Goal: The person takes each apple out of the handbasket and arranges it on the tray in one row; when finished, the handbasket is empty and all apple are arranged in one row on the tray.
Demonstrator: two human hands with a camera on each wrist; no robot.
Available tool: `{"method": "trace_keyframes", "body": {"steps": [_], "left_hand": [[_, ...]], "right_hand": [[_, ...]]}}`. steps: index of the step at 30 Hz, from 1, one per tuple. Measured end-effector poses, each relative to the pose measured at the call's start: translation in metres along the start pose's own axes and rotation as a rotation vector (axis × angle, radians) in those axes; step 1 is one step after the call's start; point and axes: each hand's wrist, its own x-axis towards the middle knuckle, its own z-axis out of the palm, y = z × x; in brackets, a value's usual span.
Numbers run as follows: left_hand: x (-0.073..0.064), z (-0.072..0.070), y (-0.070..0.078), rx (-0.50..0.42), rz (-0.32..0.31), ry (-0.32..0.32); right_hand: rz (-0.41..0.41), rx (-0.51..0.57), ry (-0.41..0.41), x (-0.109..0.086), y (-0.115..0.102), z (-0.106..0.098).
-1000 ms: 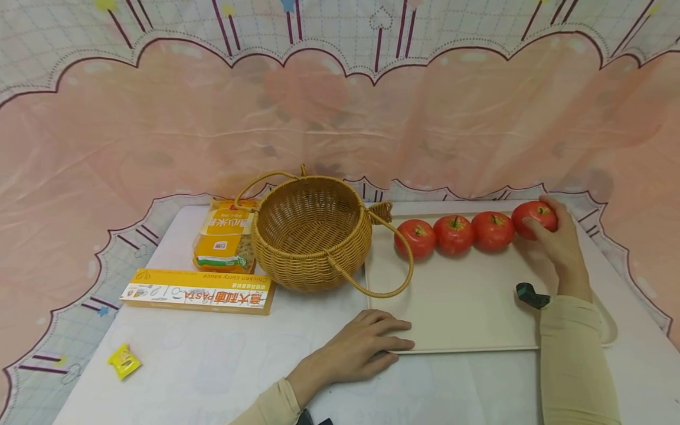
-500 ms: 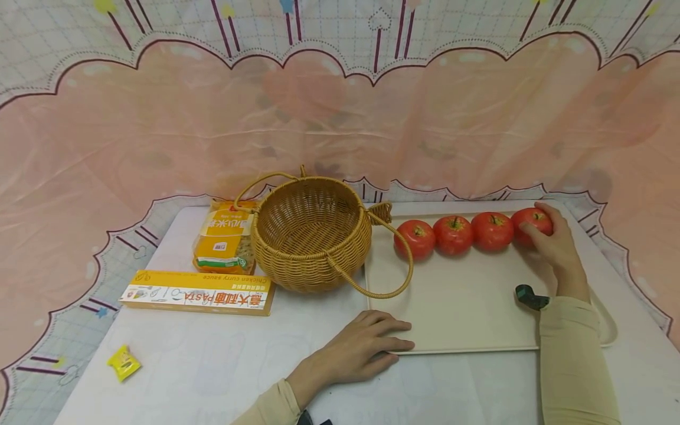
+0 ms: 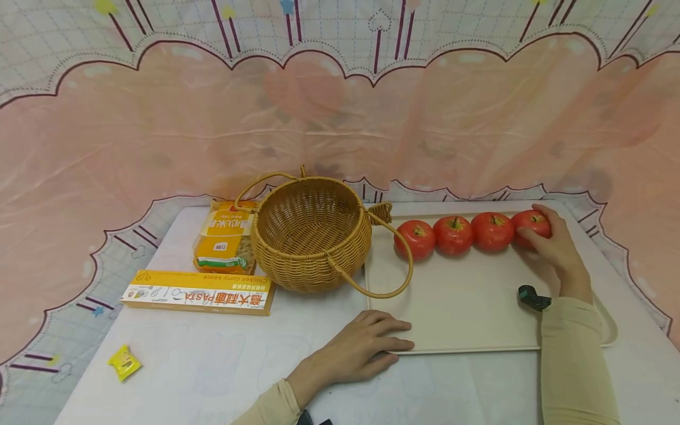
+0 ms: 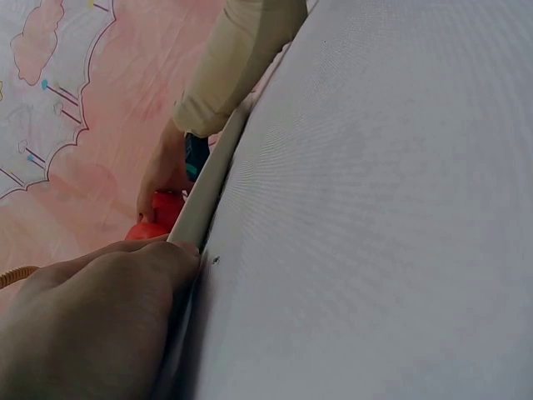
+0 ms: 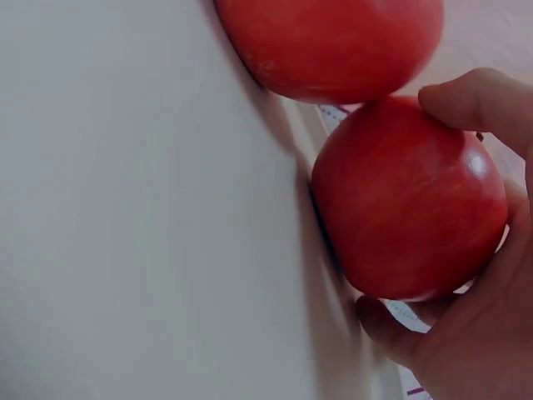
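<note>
Several red apples line the back of a cream tray [image 3: 462, 313]. My right hand [image 3: 558, 248] grips the rightmost apple [image 3: 533, 223], thumb on one side and fingers round the other. In the right wrist view this apple [image 5: 408, 200] stands against the tray's surface, right beside the neighbouring apple [image 5: 333, 46]. My left hand [image 3: 361, 345] lies flat over the tray's front left corner, fingers spread and straight. In the left wrist view the left hand [image 4: 100, 308] rests at the tray's edge [image 4: 208, 187], its fingertips partly hidden.
A wicker basket [image 3: 310, 265] stands left of the tray, its front handle overlapping the tray's corner in the head view. Left of it lie a yellow grain packet [image 3: 223, 239], a pasta box [image 3: 199, 292] and a small yellow sachet [image 3: 124, 362]. A patterned curtain [image 3: 340, 130] hangs behind.
The right hand has lowered the rightmost apple slightly, so it now sits level with the row at the tray's back. The left hand has not moved.
</note>
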Motion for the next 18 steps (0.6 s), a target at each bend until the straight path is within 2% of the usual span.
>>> {"method": "trace_keyframes", "body": {"steps": [5,8,10,14,18], "left_hand": [[0.001,0.0,0.0,-0.02,-0.013,-0.003],[0.002,0.0,-0.001,-0.037,-0.018,0.002],[0.002,0.001,-0.002,-0.043,-0.016,0.009],[0.002,0.0,-0.004,-0.082,-0.027,0.028],[0.001,-0.007,-0.005,-0.161,-0.104,0.051]], "right_hand": [[0.021,0.018,-0.015,-0.002,0.001,-0.003],[0.009,0.016,0.017,0.0,-0.001,-0.002],[-0.005,0.022,0.067,0.001,-0.004,-0.002],[-0.018,0.056,0.237,0.001,-0.015,-0.005],[-0.015,0.147,0.403,-0.001,-0.034,-0.005]]}}
